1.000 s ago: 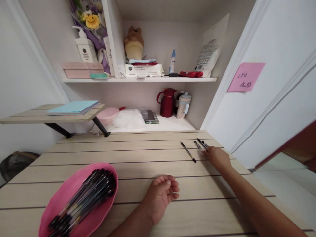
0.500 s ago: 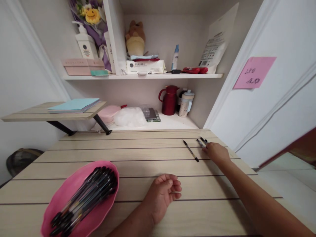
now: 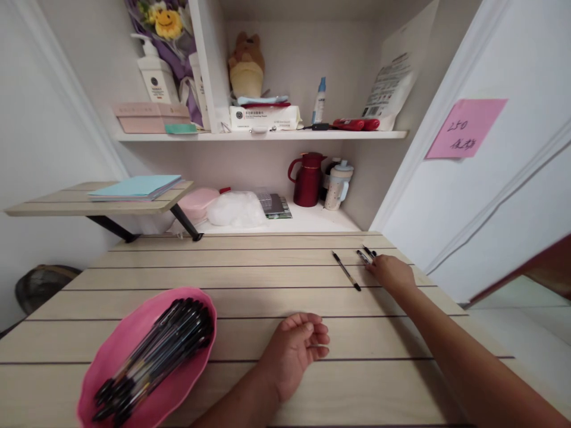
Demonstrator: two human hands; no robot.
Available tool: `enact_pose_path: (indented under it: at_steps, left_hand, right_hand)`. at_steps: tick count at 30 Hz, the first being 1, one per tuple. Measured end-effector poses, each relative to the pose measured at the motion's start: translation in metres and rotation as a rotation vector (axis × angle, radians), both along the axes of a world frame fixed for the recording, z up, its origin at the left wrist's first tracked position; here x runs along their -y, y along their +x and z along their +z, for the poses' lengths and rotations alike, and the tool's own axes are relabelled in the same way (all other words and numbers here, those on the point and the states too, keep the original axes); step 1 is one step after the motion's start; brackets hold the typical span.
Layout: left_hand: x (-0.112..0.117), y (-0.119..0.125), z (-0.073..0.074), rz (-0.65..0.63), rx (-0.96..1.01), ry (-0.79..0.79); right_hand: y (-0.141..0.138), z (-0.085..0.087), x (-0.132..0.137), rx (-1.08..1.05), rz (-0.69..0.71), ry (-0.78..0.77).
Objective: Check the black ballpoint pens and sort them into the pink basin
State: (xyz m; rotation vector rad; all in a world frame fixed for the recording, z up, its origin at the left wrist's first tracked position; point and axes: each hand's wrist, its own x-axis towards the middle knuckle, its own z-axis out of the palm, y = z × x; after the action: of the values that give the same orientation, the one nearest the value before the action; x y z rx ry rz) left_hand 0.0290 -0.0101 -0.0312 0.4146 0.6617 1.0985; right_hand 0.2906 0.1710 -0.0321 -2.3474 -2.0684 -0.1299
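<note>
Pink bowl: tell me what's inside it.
A slanted bundle of pens with black ends lies inside the pink bowl. The upper pens cover whatever lies beneath them and part of the bottom.

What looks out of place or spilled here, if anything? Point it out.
Nothing looks spilled or damaged. Mildly odd: one slim, black-ended pen lies slanted on the pale, dark-striped, wood-look desk, apart from the dark, slender pens bundled in the pink, oval, scalloped bowl.
</note>
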Motion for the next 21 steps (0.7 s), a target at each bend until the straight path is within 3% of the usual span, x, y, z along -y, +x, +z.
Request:
enact_pose_path:
  at_steps: [12,21]
  left_hand:
    - [0.000,-0.001,0.001,-0.008,-0.013,-0.003]
    - [0.001,0.000,0.002,-0.005,-0.017,0.001]
  right_hand:
    - [0.008,0.001,0.026,-0.048,-0.014,0.019]
    - [0.003,0.005,0.029,-0.074,-0.040,0.030]
